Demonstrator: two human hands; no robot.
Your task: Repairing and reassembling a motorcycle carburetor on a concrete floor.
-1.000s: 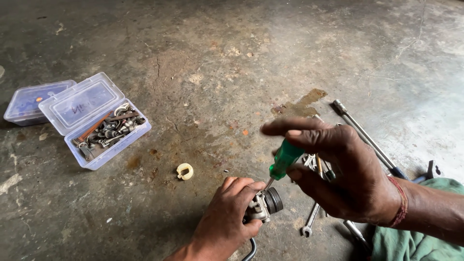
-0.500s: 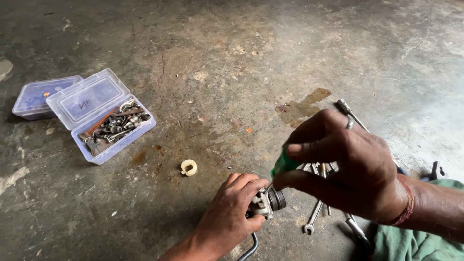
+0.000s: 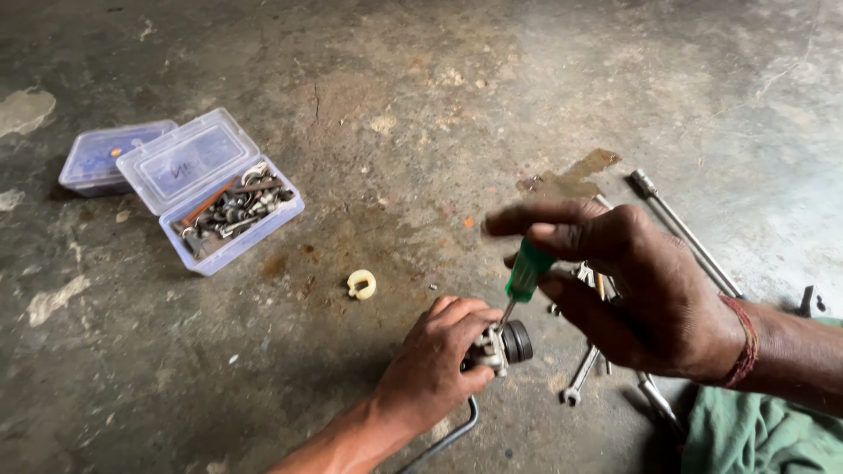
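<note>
My left hand grips a small grey metal part with a black round end, holding it just above the concrete floor. My right hand holds a green-handled screwdriver between thumb and fingers, with the index finger stretched out to the left. The screwdriver's thin shaft points down into the metal part. A red thread band circles my right wrist. A bent metal rod runs under my left wrist.
An open clear plastic box of screws and small hardware lies at the left, a second closed box behind it. A pale yellow plastic ring lies on the floor. Wrenches and a long socket bar lie by my right hand, a green cloth at bottom right.
My right hand has shifted slightly and turned the screwdriver, its index finger now stretched out. The left hand keeps the metal part in place.
</note>
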